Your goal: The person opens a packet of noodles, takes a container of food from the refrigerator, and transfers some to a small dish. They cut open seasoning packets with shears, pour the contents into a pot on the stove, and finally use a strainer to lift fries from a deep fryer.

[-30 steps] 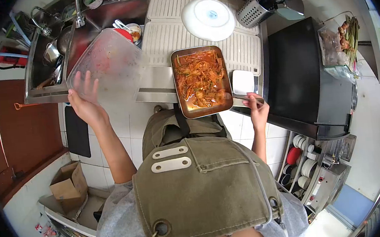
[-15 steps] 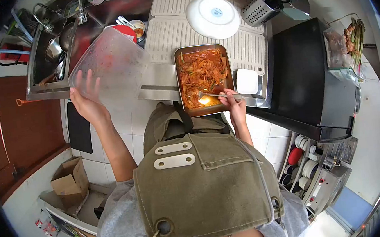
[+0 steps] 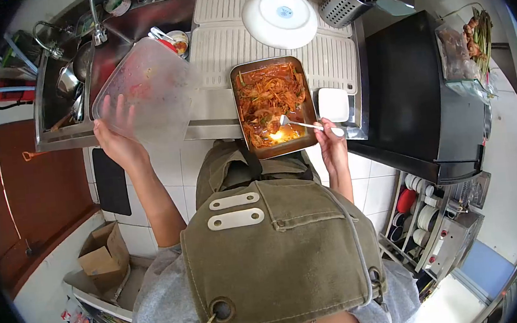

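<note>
A translucent plastic lid [image 3: 147,88] is held up at the left, in front of the sink, and the fingers of my left hand [image 3: 120,137] show through it. Reddish smears and droplets mark its surface. My right hand [image 3: 332,146] is closed on the handle of a metal fork [image 3: 299,123], whose head hangs over the lower part of a rectangular metal tray [image 3: 311,104]. Inside the tray lies shredded, kimchi-like food [image 3: 270,96] in red-orange sauce. Beside the tray's right edge sits a small white square dish [image 3: 333,105].
An upturned white bowl [image 3: 280,18] rests on the ribbed drainboard [image 3: 215,48]. Behind it stands a perforated utensil holder [image 3: 342,8]. The sink [image 3: 181,14] at the left holds dishes, and a black appliance [image 3: 400,94] stands on the right.
My right hand has moved slightly right, lifting the fork's head out of the food. The lid stays in my left hand, tilted a little differently. The whole view has shifted slightly.
</note>
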`<action>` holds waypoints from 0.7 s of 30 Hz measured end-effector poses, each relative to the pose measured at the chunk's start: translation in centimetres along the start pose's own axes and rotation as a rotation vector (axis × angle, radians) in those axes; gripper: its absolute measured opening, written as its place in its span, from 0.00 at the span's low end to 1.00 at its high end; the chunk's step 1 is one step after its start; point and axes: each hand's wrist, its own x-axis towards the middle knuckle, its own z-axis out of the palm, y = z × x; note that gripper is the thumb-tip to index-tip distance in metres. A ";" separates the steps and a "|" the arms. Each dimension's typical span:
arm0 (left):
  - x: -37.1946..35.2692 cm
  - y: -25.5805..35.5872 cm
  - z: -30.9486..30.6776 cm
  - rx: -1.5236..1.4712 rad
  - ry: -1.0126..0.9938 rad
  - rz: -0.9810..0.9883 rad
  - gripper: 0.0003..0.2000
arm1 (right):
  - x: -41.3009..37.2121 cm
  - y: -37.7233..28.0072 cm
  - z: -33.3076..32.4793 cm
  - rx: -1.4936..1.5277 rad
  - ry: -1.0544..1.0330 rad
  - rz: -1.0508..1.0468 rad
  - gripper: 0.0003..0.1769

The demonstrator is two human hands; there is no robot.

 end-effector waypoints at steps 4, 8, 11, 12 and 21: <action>-0.1 0.0 0.6 -0.001 -0.027 -0.005 0.17 | -0.9 -1.6 -0.1 -0.009 0.000 -0.052 0.15; 0.0 -0.3 1.1 -0.010 -0.038 -0.020 0.17 | -1.9 -3.0 -0.4 0.020 0.008 -0.096 0.14; -0.2 -0.3 1.5 0.000 -0.058 -0.025 0.17 | -2.4 -3.9 -0.6 0.031 0.019 -0.121 0.14; -0.2 -0.3 1.5 0.001 -0.063 -0.025 0.17 | -2.5 -4.1 -0.6 0.033 0.020 -0.129 0.13; 0.0 -0.8 1.7 -0.023 -0.080 -0.023 0.18 | -3.2 -5.2 -0.7 0.053 0.089 -0.174 0.14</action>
